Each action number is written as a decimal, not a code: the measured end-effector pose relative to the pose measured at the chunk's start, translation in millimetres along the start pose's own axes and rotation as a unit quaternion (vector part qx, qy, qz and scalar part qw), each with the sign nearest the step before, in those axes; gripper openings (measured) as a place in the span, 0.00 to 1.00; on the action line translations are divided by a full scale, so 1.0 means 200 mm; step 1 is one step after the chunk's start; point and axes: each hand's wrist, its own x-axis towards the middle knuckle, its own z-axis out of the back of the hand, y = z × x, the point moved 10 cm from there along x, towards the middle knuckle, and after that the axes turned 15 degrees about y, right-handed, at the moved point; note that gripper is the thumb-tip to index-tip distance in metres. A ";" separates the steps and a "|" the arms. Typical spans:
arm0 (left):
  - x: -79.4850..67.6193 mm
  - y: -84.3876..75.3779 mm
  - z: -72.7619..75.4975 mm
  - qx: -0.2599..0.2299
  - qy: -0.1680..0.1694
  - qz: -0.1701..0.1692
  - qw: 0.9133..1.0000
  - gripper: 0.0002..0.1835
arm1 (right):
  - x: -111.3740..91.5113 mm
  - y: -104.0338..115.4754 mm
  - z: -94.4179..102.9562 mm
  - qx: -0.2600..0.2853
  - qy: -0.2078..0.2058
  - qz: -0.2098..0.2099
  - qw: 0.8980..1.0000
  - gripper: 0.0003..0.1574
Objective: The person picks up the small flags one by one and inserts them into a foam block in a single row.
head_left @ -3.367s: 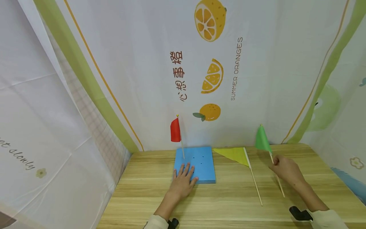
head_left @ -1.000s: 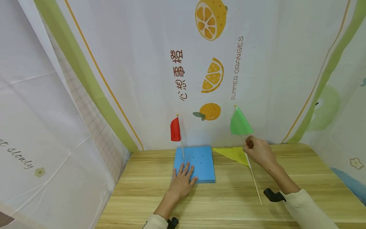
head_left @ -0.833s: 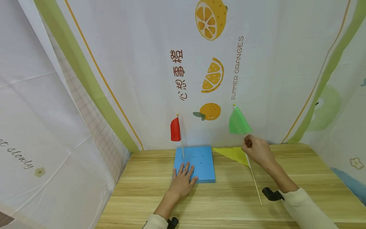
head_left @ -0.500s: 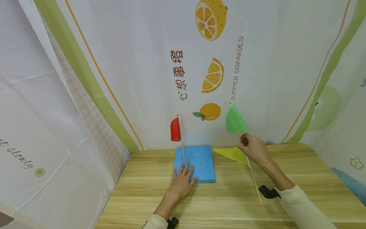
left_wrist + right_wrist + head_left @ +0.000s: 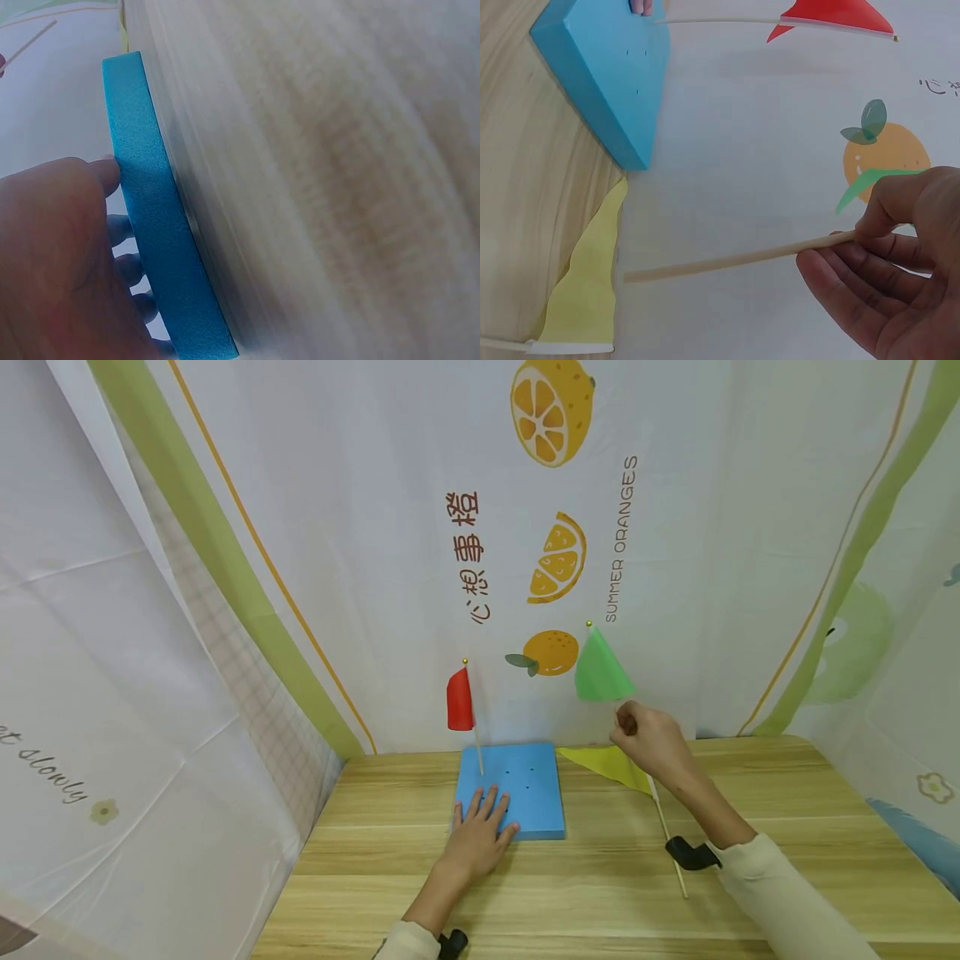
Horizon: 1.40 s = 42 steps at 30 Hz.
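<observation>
My left hand (image 5: 474, 846) rests with spread fingers on the front left of a blue foam block (image 5: 542, 814). A small red flag (image 5: 459, 703) stands upright in the block's back left, beyond those fingertips. To the right, my right hand (image 5: 654, 745) pinches the stick of a green flag (image 5: 602, 668) just below its cloth. That flag is raised, leaning left. The lower part of its wooden stick (image 5: 727, 260) shows free in the right wrist view. Beneath the right hand, a yellow pennant flag (image 5: 607, 765) lies on the table, partly hidden by the forearm.
Several small dark holes dot the block's top. The wood-grain table (image 5: 375, 860) meets a white curtain (image 5: 375, 568) printed with oranges right behind the block. Another white cloth (image 5: 112, 693) hangs along the left side.
My right hand has lifted the green flag from the table's right side and carried it left, past the yellow flag, toward the block. The left hand has stayed in place.
</observation>
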 end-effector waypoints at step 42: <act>0.02 0.01 -0.01 0.009 0.023 0.018 1.000 0.35 | 0.21 0.28 -0.19 0.036 0.015 0.028 0.999 0.06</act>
